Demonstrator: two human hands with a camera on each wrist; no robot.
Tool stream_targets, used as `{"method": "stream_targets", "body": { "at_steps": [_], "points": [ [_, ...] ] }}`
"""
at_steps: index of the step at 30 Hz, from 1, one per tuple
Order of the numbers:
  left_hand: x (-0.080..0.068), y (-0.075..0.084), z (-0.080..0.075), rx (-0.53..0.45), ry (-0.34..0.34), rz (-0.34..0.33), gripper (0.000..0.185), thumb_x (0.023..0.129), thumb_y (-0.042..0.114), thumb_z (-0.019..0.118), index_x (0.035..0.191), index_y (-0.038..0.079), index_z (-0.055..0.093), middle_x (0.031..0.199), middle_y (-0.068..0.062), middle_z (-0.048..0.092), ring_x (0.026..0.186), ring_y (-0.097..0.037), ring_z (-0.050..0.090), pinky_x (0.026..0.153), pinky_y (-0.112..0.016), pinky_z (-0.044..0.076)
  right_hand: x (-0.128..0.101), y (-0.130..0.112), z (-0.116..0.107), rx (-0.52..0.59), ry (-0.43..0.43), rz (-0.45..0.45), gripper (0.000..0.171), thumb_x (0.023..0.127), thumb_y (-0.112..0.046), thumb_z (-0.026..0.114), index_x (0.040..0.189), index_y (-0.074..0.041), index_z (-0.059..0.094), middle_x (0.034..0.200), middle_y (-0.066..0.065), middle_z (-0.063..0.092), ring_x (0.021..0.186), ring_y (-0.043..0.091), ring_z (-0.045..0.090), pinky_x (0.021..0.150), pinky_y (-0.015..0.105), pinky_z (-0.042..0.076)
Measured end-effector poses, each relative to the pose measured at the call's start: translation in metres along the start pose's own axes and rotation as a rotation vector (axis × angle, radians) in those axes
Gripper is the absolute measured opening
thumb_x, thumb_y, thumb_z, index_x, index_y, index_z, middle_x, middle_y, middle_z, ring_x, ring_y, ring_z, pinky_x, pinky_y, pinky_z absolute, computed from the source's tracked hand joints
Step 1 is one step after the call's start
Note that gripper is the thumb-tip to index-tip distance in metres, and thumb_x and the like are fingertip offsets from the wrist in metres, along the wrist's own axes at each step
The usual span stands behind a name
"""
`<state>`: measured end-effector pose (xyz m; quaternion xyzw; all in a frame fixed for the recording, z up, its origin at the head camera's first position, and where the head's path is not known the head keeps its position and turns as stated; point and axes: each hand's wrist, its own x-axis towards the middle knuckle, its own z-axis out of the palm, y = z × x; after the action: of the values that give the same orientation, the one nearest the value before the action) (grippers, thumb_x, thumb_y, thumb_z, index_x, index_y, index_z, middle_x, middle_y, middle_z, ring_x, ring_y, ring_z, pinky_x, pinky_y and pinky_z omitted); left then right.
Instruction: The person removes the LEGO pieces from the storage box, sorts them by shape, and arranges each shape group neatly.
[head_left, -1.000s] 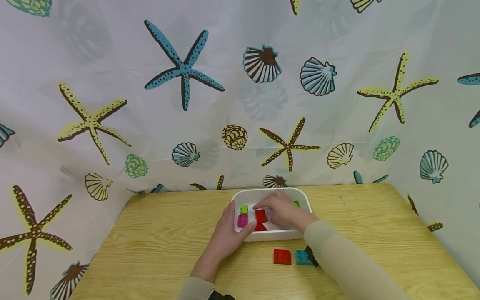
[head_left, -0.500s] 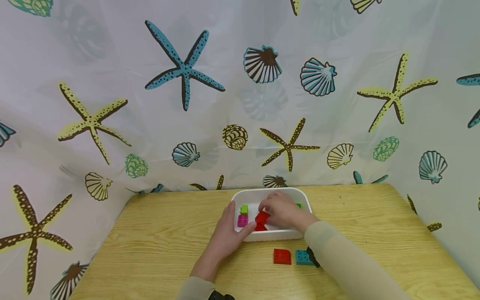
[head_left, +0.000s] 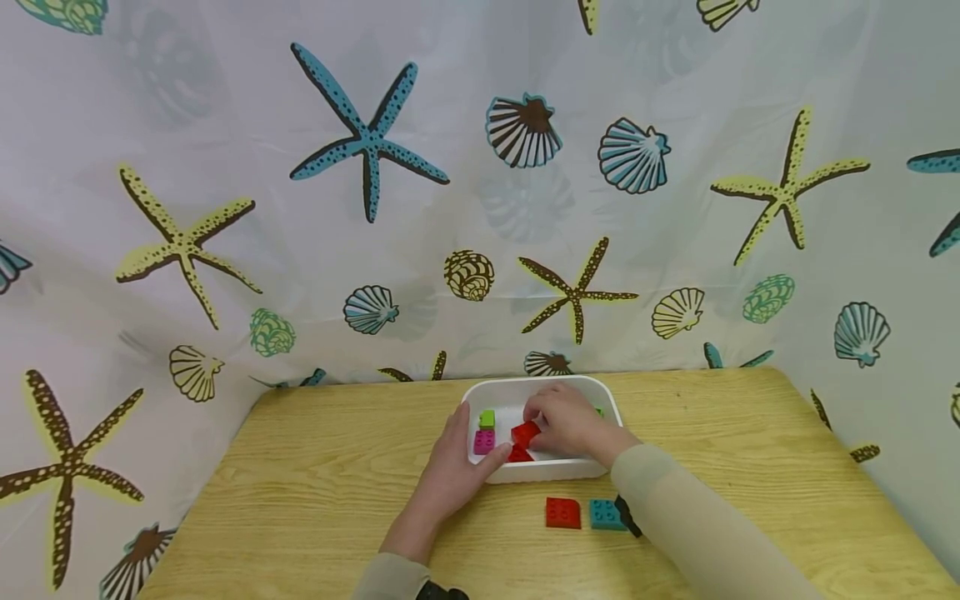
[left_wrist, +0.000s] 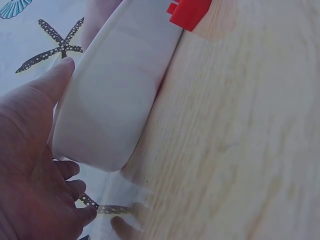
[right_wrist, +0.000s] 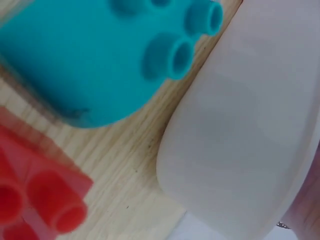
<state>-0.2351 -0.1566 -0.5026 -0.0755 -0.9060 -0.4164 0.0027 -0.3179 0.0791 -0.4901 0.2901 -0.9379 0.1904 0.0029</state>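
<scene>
Tub (head_left: 540, 472): white.
Bricks in tub: red (head_left: 525, 433), pink (head_left: 484, 442), light green (head_left: 487, 418).
Bricks at table's near edge: red (head_left: 562, 512), teal (head_left: 604, 514).
Table (head_left: 315, 467): pale yellow wood grain.
Curtain (head_left: 225, 125): white; blue, yellow, brown starfish and shells.
Sleeves (head_left: 697, 533): beige.

A pale wooden table (head_left: 315, 467) stands against a white curtain (head_left: 225, 100) printed with starfish and shells.
</scene>
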Motion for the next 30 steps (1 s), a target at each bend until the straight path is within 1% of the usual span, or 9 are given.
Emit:
{"method": "stream_targets", "body": {
  "at_steps": [2, 5, 8, 14, 18, 21, 25, 30],
  "points": [
    [0.000, 0.000, 0.000, -0.006, -0.002, 0.002, 0.112, 0.101, 0.062, 0.074, 0.176, 0.003, 0.015, 0.181, -0.021, 0.022, 0.163, -0.046, 0.028, 0.127, -0.069, 0.030, -0.002, -0.004, -0.003, 0.025, -0.002, 0.020, 0.021, 0.091, -0.018, 0.091, 0.106, -0.017, 0.077, 0.099, 0.000, 0.069, 0.119, 0.029, 0.055, 0.105, 0.047, 0.049],
    [-0.001, -0.001, 0.001, -0.015, -0.004, -0.004, 0.113, 0.100, 0.062, 0.075, 0.176, 0.003, 0.015, 0.180, -0.021, 0.023, 0.163, -0.047, 0.028, 0.126, -0.070, 0.031, -0.006, -0.011, -0.010, 0.055, -0.013, 0.040, 0.020, 0.092, -0.015, 0.090, 0.105, -0.015, 0.075, 0.098, 0.004, 0.069, 0.113, 0.028, 0.055, 0.100, 0.046, 0.051],
    [-0.001, -0.001, 0.002, -0.015, -0.007, -0.010, 0.113, 0.100, 0.060, 0.076, 0.176, 0.004, 0.015, 0.180, -0.022, 0.024, 0.162, -0.048, 0.030, 0.125, -0.071, 0.032, -0.009, -0.016, -0.016, 0.066, -0.022, 0.046, 0.020, 0.094, -0.014, 0.089, 0.106, -0.014, 0.074, 0.098, 0.006, 0.069, 0.107, 0.026, 0.055, 0.096, 0.045, 0.051],
    [-0.001, -0.002, 0.003, 0.013, -0.006, -0.008, 0.115, 0.098, 0.058, 0.079, 0.176, 0.003, 0.016, 0.179, -0.023, 0.026, 0.159, -0.051, 0.033, 0.125, -0.071, 0.033, -0.009, -0.017, -0.019, 0.075, -0.010, 0.046, 0.020, 0.095, -0.018, 0.089, 0.109, -0.014, 0.075, 0.095, 0.005, 0.070, 0.094, 0.021, 0.057, 0.087, 0.039, 0.053],
    [0.000, 0.000, 0.003, 0.022, 0.003, -0.019, 0.116, 0.097, 0.061, 0.079, 0.176, 0.003, 0.016, 0.179, -0.023, 0.026, 0.158, -0.053, 0.033, 0.124, -0.073, 0.032, -0.010, -0.020, -0.026, 0.077, 0.012, 0.059, 0.022, 0.094, -0.019, 0.091, 0.108, -0.014, 0.075, 0.094, 0.004, 0.070, 0.089, 0.019, 0.057, 0.083, 0.037, 0.053],
    [0.000, 0.002, 0.004, 0.021, 0.014, -0.028, 0.116, 0.097, 0.062, 0.078, 0.176, 0.003, 0.016, 0.179, -0.024, 0.026, 0.157, -0.056, 0.033, 0.123, -0.074, 0.033, -0.012, -0.021, -0.033, 0.079, 0.033, 0.064, 0.024, 0.093, -0.018, 0.093, 0.108, -0.013, 0.075, 0.095, 0.001, 0.070, 0.089, 0.019, 0.060, 0.084, 0.037, 0.055],
    [0.000, 0.004, 0.004, 0.021, 0.022, -0.047, 0.117, 0.097, 0.063, 0.078, 0.176, 0.003, 0.016, 0.179, -0.024, 0.026, 0.157, -0.058, 0.032, 0.123, -0.075, 0.033, -0.017, -0.022, -0.041, 0.072, 0.053, 0.085, 0.027, 0.093, -0.021, 0.093, 0.112, -0.013, 0.075, 0.100, -0.003, 0.072, 0.096, 0.021, 0.066, 0.093, 0.038, 0.058],
    [0.000, 0.006, 0.003, 0.024, 0.023, -0.050, 0.118, 0.097, 0.064, 0.078, 0.176, 0.002, 0.016, 0.179, -0.025, 0.025, 0.157, -0.060, 0.031, 0.123, -0.077, 0.031, -0.025, -0.021, -0.049, 0.101, 0.074, 0.118, 0.031, 0.094, -0.024, 0.092, 0.120, -0.013, 0.076, 0.110, -0.001, 0.075, 0.107, 0.026, 0.071, 0.102, 0.043, 0.059]
  ]
}}
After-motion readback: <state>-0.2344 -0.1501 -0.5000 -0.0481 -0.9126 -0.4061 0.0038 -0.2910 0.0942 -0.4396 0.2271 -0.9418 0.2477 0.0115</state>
